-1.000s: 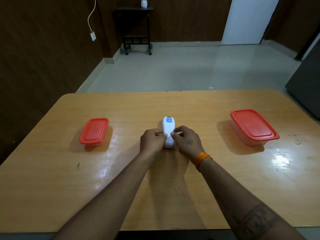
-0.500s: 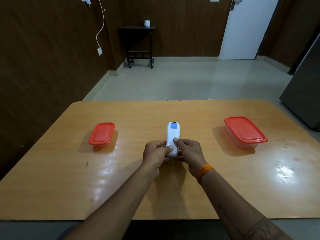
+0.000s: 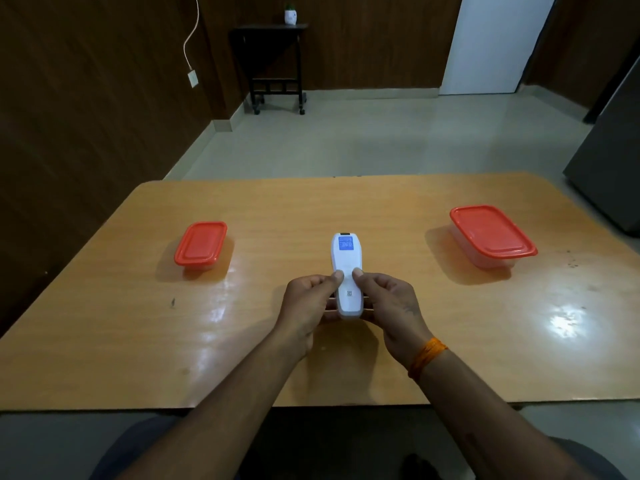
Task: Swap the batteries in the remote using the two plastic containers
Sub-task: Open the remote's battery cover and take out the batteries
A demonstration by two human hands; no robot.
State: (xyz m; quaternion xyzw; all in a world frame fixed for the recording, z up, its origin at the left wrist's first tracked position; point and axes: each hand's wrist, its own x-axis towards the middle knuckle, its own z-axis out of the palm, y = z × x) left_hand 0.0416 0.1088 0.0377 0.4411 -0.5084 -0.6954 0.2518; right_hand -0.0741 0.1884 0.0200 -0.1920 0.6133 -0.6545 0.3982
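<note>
Wooden and glossy, a broad table [image 3: 242, 341] filled the lower middle of the head view, its near edge just above the person's dark lap. Two bare forearms reached forward over that edge and met at the table's centre. The left hand [image 3: 306, 306] and the right hand [image 3: 389, 306] each gripped the near end of a white remote [image 3: 347, 271] from its own side, fingers curled beneath it and both thumbs pressing side by side on its upturned back. An orange thread band [image 3: 427, 356] circled the right wrist. The remote lay lengthwise, pointing away from the person, with a blue label near its far end and a small code sticker between the thumbs; whether its near end touched the wood could not be told, as the hands hid it. Well to the left of the remote sat a small container [image 3: 201, 244] with a red lid, closed. Well to the right, and slightly farther back, sat a larger container [image 3: 491, 235], clear-walled, its red lid also on. Bright glare patches marked the tabletop by each of them. Beyond the table stretched pale floor tiles. Against the dark panelled far wall stood a black side table [image 3: 273, 64] on castors with a little white pot [image 3: 290, 16] on top, a white cord [image 3: 192, 36] hanging to its left and a white door [image 3: 491, 43] to the right.
</note>
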